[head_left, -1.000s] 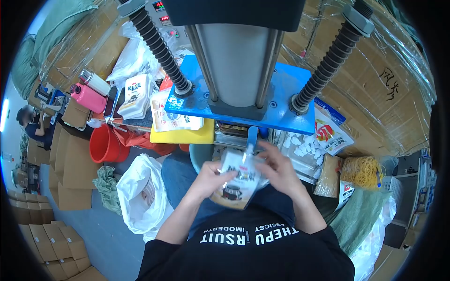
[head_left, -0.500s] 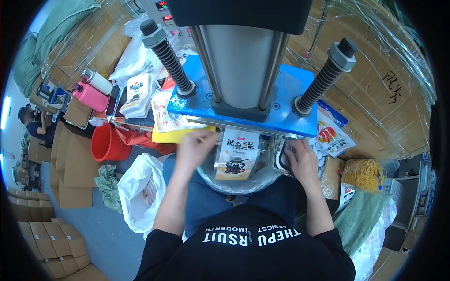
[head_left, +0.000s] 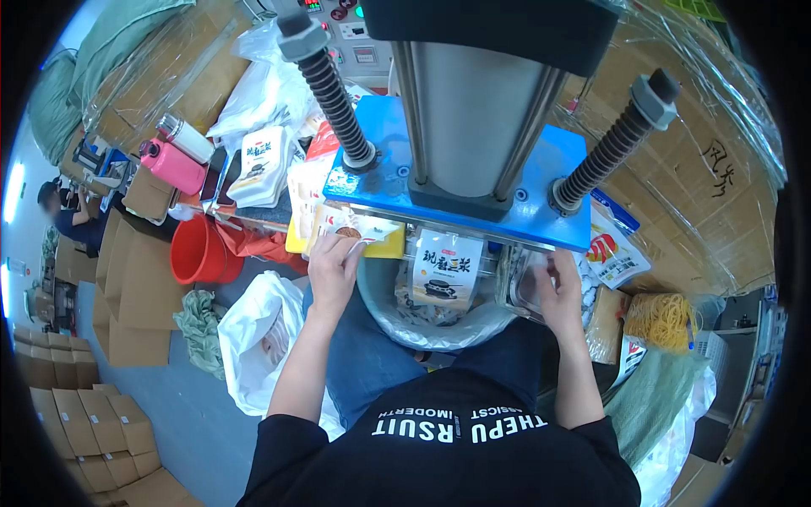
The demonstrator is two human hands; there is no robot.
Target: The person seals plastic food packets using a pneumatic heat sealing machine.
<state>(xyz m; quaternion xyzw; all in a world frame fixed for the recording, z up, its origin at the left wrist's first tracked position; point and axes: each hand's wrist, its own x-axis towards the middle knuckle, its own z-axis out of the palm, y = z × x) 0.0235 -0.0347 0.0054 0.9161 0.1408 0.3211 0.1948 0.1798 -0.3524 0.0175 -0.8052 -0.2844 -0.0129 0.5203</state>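
Observation:
My left hand (head_left: 333,269) pinches the edge of a white and yellow printed pouch (head_left: 359,226) above the yellow board (head_left: 384,246), left of the press. My right hand (head_left: 559,291) is at the press's right side, fingers curled against a dark-edged, clear-looking piece (head_left: 525,286); what they grip, if anything, is hidden. Between my hands, another printed pouch (head_left: 446,269) with a black pot picture sticks out from under the blue press plate (head_left: 473,211), face up. Below it, between my knees, is a bin lined with a clear bag (head_left: 448,336), with scraps inside.
A stack of printed pouches (head_left: 260,173), a pink bottle (head_left: 173,166) and a red bucket (head_left: 201,249) stand left. Yellow rubber bands (head_left: 659,321) lie right. A white sack (head_left: 258,338) is on the floor. Cardboard cartons (head_left: 139,287) surround me; another person (head_left: 72,215) sits far left.
My left hand has moved from the pouch's left edge under the press to the yellow board and taken hold of a pouch there. My right hand stays by the press's right side. The view has shifted slightly.

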